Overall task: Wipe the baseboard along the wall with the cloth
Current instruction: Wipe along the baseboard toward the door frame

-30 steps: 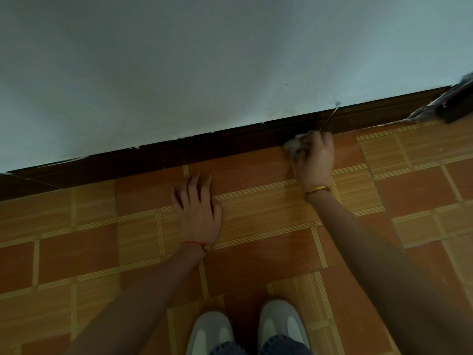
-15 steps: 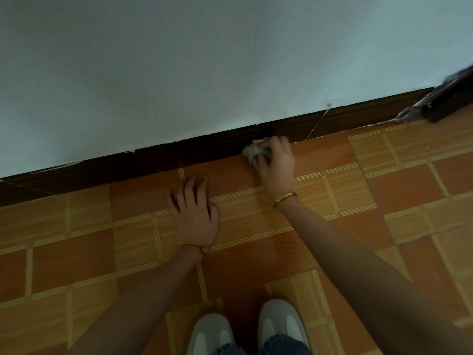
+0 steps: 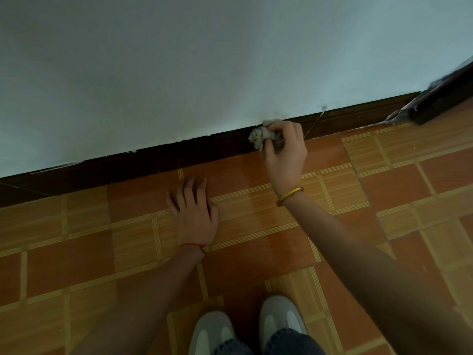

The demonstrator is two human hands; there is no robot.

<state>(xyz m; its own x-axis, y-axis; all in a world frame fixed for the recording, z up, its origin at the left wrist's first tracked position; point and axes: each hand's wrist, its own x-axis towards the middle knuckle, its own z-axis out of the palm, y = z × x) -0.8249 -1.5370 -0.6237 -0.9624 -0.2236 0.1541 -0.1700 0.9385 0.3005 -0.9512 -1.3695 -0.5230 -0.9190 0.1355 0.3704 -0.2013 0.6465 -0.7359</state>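
Head view, looking down at the floor: two hands in shot, one cloth, one baseboard. Right hand is curled around the crumpled grey cloth, fingers pinching it into a wad, and that wad is pressed against the dark baseboard right where it meets the pale wall. One gold bangle sits on that wrist. Left hand lies flat on the orange tiles, fingers spread and pointing toward the wall, holding nothing, near the baseboard but apart from it. One red string bracelet circles its wrist. Two grey-and-white shoes peek in at the bottom edge, side by side. One dark object sits by the wall at far right; what it is can't be told.
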